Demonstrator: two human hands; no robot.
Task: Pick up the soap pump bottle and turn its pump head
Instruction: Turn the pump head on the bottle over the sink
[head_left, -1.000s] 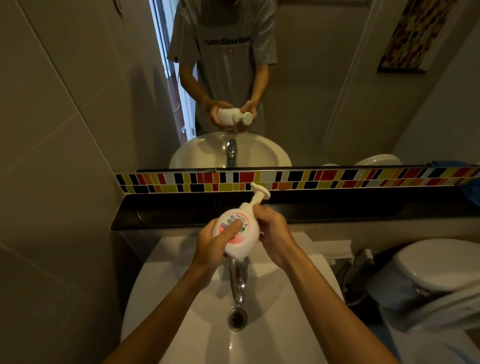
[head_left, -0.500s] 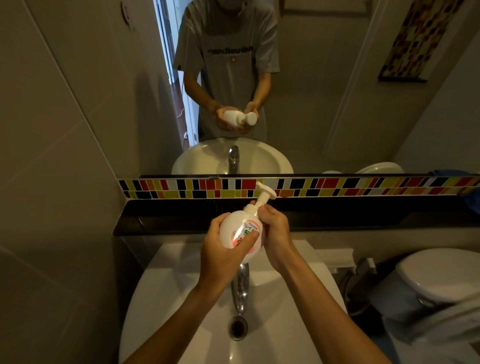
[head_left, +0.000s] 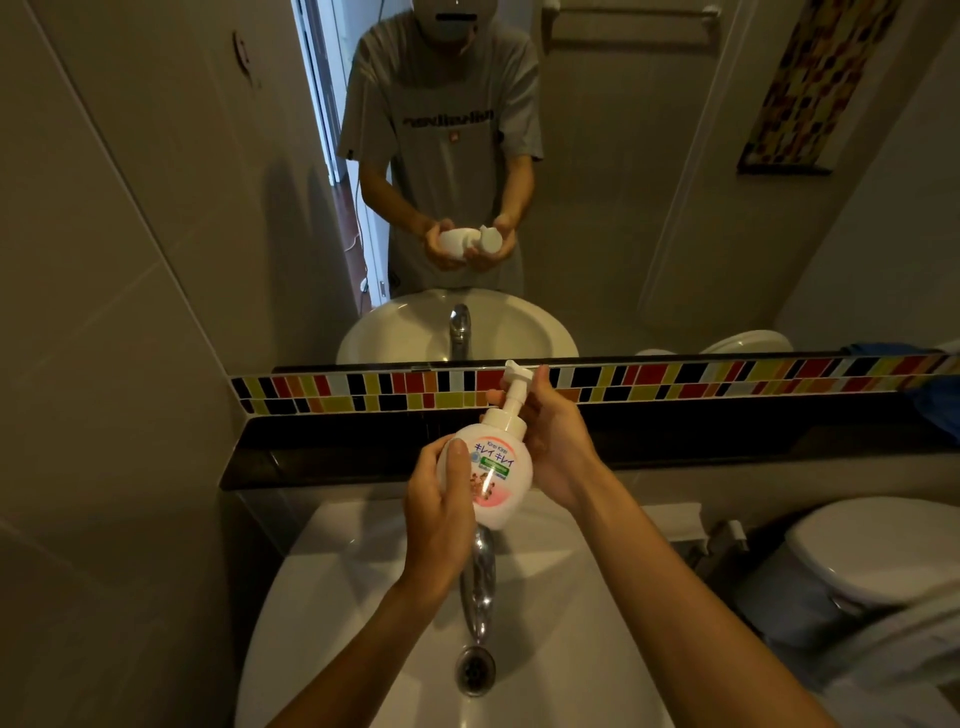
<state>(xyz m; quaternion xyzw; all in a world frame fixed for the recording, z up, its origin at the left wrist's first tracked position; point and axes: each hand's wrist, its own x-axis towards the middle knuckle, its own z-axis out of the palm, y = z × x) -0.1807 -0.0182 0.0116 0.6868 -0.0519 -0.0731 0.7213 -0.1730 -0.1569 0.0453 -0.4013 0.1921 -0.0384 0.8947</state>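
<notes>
Fingers of the right hand have climbed to the pump head; the left hand stays clamped round the soap bottle, above the sink and tap, before the mirror.

White soap pump bottle w/ pink label, tilted, pump head up-right.

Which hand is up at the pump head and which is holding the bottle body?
The right hand reaches the pump head; the left hand wraps the soap pump bottle body, thumb over its label.
</notes>
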